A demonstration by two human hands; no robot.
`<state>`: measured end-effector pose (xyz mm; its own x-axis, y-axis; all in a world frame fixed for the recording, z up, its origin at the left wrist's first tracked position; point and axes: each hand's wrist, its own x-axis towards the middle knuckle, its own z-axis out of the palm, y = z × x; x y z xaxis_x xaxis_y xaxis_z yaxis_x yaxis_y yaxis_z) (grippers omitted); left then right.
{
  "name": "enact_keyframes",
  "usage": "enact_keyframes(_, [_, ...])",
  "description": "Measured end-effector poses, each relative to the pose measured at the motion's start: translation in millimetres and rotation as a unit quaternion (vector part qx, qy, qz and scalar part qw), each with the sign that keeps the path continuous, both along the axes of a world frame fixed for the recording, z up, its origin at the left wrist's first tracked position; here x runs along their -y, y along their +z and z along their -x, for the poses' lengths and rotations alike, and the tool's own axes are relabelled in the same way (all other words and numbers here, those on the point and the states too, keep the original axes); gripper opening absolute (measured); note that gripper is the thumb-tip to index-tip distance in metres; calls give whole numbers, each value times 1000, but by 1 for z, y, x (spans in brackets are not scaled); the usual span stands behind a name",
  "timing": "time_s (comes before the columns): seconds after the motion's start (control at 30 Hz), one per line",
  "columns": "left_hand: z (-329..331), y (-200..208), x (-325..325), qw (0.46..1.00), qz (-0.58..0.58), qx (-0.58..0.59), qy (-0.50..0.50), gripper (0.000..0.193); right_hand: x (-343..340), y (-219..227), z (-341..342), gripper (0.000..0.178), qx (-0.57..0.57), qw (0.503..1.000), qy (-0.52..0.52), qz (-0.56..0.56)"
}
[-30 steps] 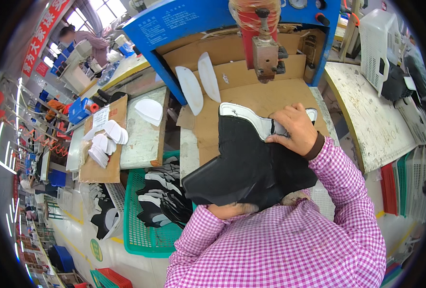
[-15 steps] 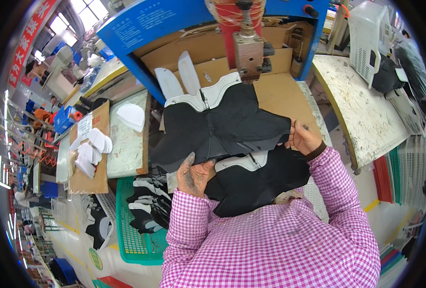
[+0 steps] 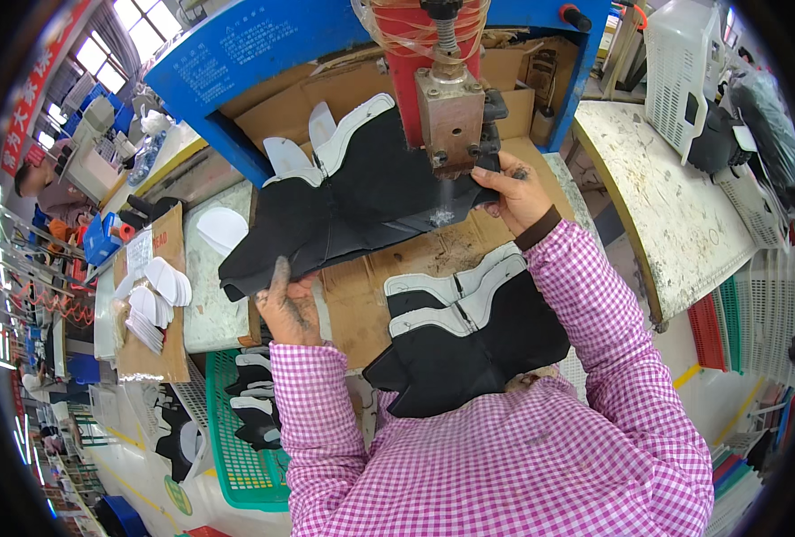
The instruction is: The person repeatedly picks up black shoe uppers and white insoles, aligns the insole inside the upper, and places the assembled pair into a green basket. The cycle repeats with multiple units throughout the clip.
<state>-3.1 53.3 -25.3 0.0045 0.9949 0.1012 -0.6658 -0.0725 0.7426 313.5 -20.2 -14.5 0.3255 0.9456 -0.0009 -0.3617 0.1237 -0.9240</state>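
A large black sheet piece [image 3: 370, 188] with a white scalloped edge, perhaps a shoe upper, is stretched between my two hands. My left hand [image 3: 290, 309] pinches its near left corner, thumb on top. My right hand [image 3: 518, 192] grips the right end, thumb above and fingers beneath. That end lies right under the metal head [image 3: 455, 116] of a press-like machine with a red arm [image 3: 406, 72]. A pale mark or light spot shows on the black material below the head. Closer to me, similar black pieces with white edges [image 3: 478, 358] lie overlapped.
The machine's blue frame [image 3: 227, 67] surrounds a cardboard-covered bed [image 3: 361, 313]. Rounded white pieces [image 3: 223, 228] lie on the left bench, more on a cardboard sheet [image 3: 169, 349]. A green basket [image 3: 245, 492] holds black-and-white pieces below. A worn table [image 3: 675, 197] stands at the right.
Both hands have carried the black piece left and farther away, and its right end now sits under the metal head. More of the overlapped pieces near me is uncovered.
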Motion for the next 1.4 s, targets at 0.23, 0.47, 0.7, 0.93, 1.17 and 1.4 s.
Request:
enact_keyframes(0.23, [4, 4, 32, 989, 69, 37, -122, 37, 64, -13, -17, 29, -50, 998, -27, -22])
enact_keyframes(0.47, [-57, -17, 55, 969, 162, -14, -187, 31, 151, -19, -56, 27, -24, 982, -184, 37])
enact_keyframes(0.7, [-105, -35, 23, 952, 130, 49, -274, 34, 163, -21, -72, 26, 13, 963, -267, -16])
enact_keyframes(0.93, [-23, -5, -20, 988, 52, -22, -141, 46, 80, -45, -40, 27, 17, 994, -108, -14])
enact_keyframes(1.17, [-77, -37, 30, 962, -26, -255, -91, 35, 132, -24, -64, 29, -25, 953, -301, -22])
enact_keyframes(1.4, [-14, 12, 27, 993, 67, -62, -70, 24, 92, -56, -25, 31, -63, 985, -122, -104])
